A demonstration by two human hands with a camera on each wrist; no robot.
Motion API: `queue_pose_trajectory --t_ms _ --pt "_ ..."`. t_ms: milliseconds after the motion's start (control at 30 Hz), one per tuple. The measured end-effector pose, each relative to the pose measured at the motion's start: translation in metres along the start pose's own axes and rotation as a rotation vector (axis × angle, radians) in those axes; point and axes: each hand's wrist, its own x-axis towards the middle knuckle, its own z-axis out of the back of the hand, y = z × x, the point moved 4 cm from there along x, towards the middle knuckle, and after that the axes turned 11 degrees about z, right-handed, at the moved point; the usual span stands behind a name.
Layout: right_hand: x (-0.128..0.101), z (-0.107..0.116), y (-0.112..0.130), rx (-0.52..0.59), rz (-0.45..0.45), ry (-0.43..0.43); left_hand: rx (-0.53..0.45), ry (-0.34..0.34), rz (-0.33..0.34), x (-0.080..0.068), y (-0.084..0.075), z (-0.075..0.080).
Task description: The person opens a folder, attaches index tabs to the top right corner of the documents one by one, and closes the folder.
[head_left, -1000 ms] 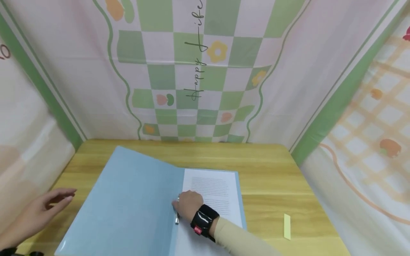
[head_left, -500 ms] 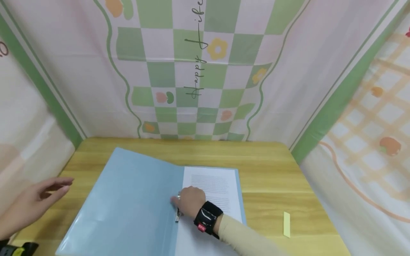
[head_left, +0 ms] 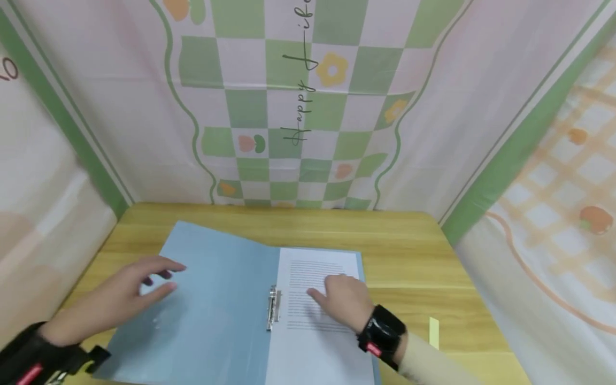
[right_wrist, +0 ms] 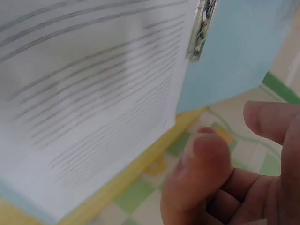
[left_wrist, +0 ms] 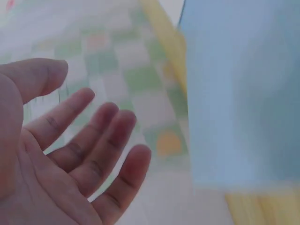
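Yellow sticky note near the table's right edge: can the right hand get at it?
Probably yes. The yellow sticky note lies bare on the table just beside the right hand, nothing between.

We're looking at a pale blue folder point(head_left: 212, 299) that reads as thin plastic, smooth with a soft sheen where light catches its open cover. Its clip point(head_left: 273, 308) is shiny metal. The printed sheet point(head_left: 317, 331) inside is plain matt white paper. The table point(head_left: 409, 256) has a light wood-grain finish, smooth and slightly satiny. The backdrop point(head_left: 298, 107) looks like printed cloth, matt. The yellow strip point(head_left: 434, 332) looks like paper.
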Motion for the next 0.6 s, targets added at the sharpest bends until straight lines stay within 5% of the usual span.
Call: queue_pose_trajectory --t_ms 167,433,600 --pt "-0.036 0.015 -0.038 0.032 -0.09 -0.001 0.081 0.153 0.066 0.013 -0.042 -0.032" --pt "-0.099 0.023 -0.094 0.121 -0.295 0.006 0.164 0.126 0.029 0.008 -0.091 -0.086" --pt "-0.13 0.018 -0.12 0.149 -0.38 0.053 0.101 0.267 0.018 0.011 -0.125 -0.128"
